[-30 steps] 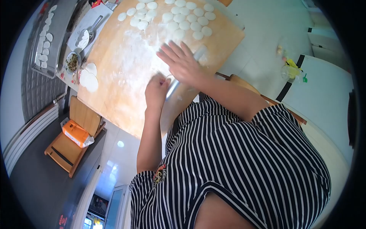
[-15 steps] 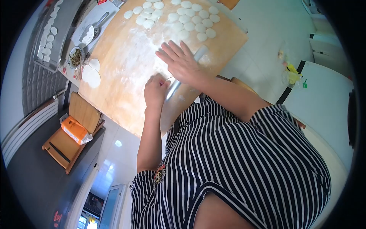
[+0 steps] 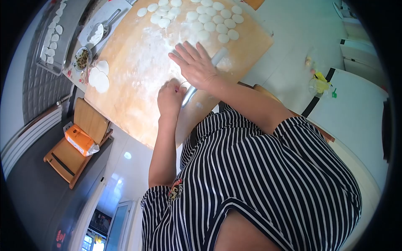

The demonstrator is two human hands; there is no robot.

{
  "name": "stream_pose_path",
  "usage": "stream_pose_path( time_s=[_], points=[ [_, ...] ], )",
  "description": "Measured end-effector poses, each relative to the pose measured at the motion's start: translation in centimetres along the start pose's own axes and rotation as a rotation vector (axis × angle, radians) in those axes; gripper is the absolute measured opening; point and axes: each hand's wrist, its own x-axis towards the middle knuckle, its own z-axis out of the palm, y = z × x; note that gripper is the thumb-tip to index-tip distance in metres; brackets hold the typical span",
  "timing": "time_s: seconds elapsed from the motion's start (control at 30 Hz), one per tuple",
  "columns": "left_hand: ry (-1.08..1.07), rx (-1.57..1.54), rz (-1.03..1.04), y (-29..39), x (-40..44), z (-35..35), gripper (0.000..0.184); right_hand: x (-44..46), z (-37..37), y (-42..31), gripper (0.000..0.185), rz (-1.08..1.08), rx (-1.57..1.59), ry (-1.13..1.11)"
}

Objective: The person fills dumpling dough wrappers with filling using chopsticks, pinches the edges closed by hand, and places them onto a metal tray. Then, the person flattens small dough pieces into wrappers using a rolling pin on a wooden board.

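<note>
A rolling pin [image 3: 190, 97] lies slantwise on the floured wooden board [image 3: 130, 79], near my body. My right hand [image 3: 196, 70] rests flat on its middle with the fingers stretched out and spread. Just left of the pin's lower end, my left hand [image 3: 169, 98] is closed, thumb and fingers pinched together. A thin pale edge of a dough wrapper [image 3: 184, 83] shows between the two hands; the rest of it is hidden. Several round dough pieces [image 3: 204, 18] lie at the far side of the board. Rolled dough wrappers [image 3: 100, 80] overlap at its left edge.
Left of the board stand a bowl of filling [image 3: 82, 59] and a container of flour with a scoop [image 3: 98, 34]. A metal tray [image 3: 63, 44] holds several pale dumplings. An orange packet [image 3: 79, 139] sits on a wooden chair [image 3: 63, 163].
My right hand and the rolling pin have shifted very slightly up and left. My left hand keeps its pinch in nearly the same place. The whole view has tilted a little.
</note>
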Motion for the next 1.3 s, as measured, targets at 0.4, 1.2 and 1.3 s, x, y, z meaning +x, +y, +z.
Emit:
stream_pose_path(
  time_s=[0.4, 1.2, 1.3],
  points=[
    [-0.111, -0.204, -0.244, -0.5, -1.1, -0.7, 0.030, -1.5, -0.5, -0.1, 0.049, -0.007, 0.001, -0.002],
    [-0.083, -0.388, -0.391, -3.3, -3.1, -0.1, 0.024, -7.4, -1.7, 1.7, 0.050, -0.157, 0.003, -0.060],
    [-0.138, -0.367, -0.344, -2.8, -3.5, -0.8, 0.028, -4.8, -0.8, 0.8, 0.051, -0.149, -0.011, -0.017]
  ],
)
